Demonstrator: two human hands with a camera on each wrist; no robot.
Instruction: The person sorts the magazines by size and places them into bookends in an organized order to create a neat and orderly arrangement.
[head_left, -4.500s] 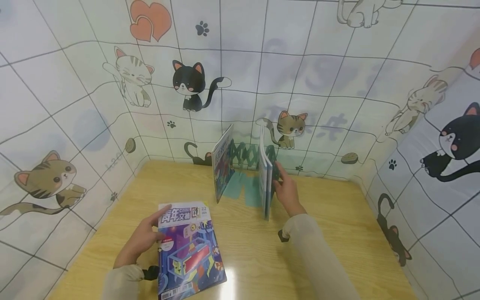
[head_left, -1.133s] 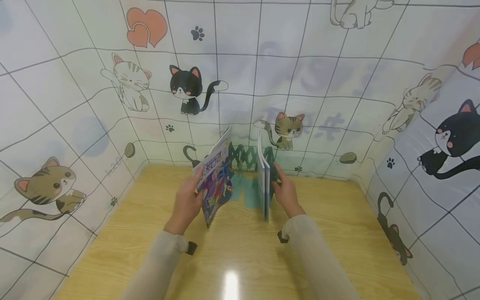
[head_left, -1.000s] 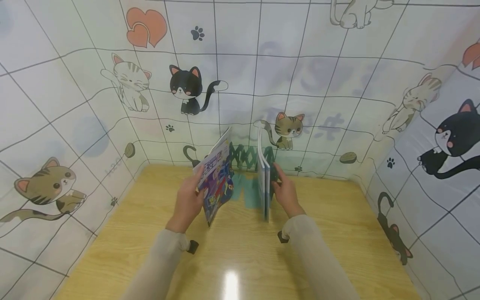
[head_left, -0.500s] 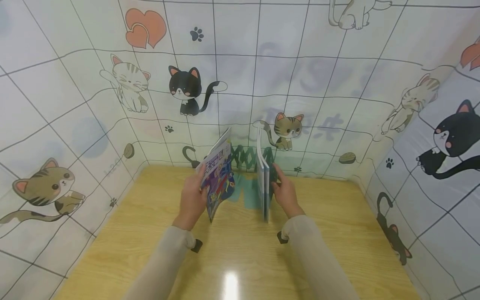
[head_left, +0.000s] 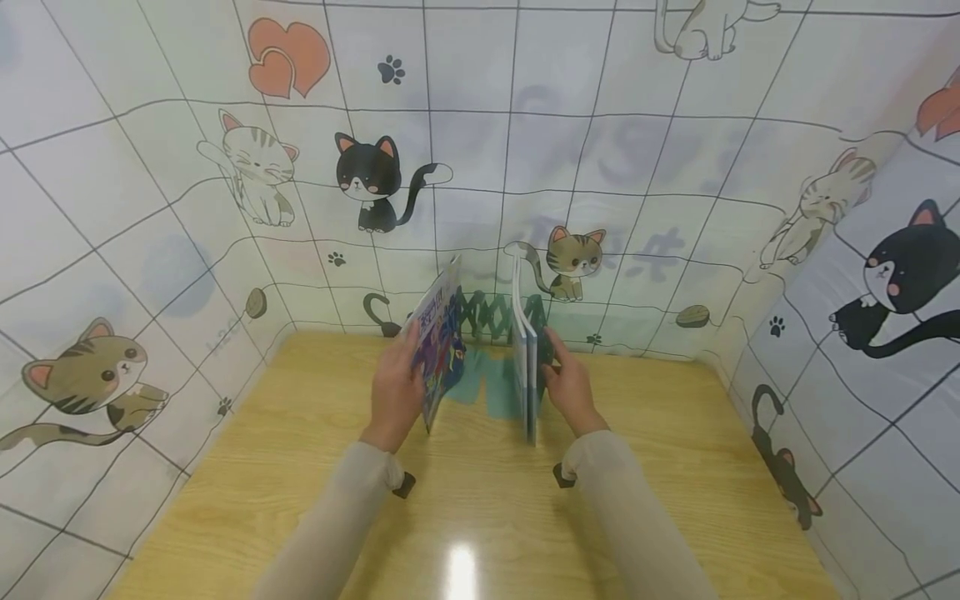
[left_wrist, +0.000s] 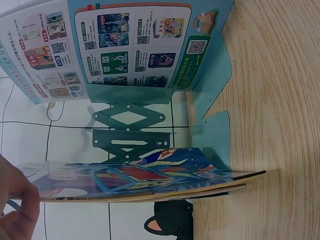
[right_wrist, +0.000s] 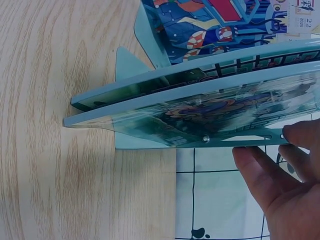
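Note:
My left hand pinches a purple-covered magazine by its near upper edge. The magazine stands upright, leaning slightly, against another magazine at the left end of a green expandable bookend. In the left wrist view, the bookend's crisscross lattice spans the gap behind. Two thin magazines stand together at its right end. My right hand grips the right end plate of the bookend from outside, fingers and thumb at its edge in the right wrist view.
A wood-grain table lies beneath everything, with a bright reflection near its front. Cat-patterned wall covering rises behind and on both sides. The bookend's pale teal base plates lie flat between the two groups of magazines.
My left hand has lifted the purple magazine off the table at the left, stood it up and moved it right and back into the bookend. My right hand has stayed on the end plate.

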